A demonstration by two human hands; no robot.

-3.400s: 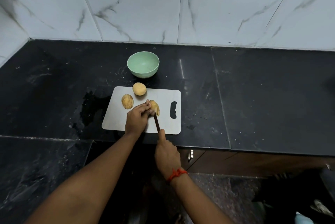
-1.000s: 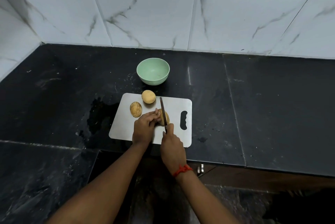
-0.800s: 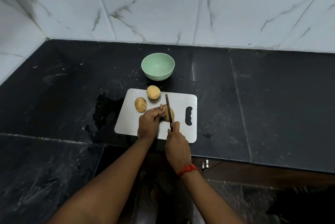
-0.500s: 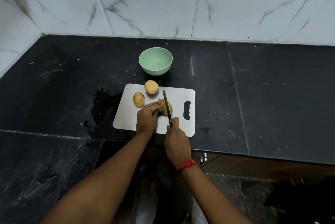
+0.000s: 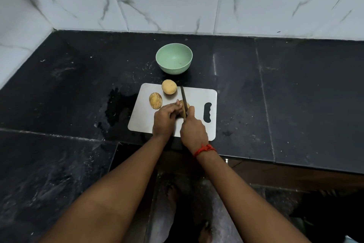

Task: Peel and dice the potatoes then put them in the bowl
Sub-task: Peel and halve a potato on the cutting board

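Steel-grey board (image 5: 197, 97) on black surface (image 5: 275, 95). Left hand (image 5: 164, 117) curled over potato (image 5: 184, 105), pinning it mid-board. Right hand (image 5: 192, 128) grips knife (image 5: 183, 98), blade across potato. Spare potatoes (image 5: 169, 86) uncut alongside. Bowl (image 5: 173, 70) beyond board holds nothing. I judge cutting just begun; next move needs downward slice clear of left fingertips.

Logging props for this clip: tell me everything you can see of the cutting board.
The cutting board is a thin, pale grey, metal-looking rounded rectangle with a wavy handle slot at its right end. It lies flat on the black countertop near the front edge, the green bowl behind it. Two loose potatoes sit on it; the left hand holds a third potato there while the knife in the right hand cuts it.
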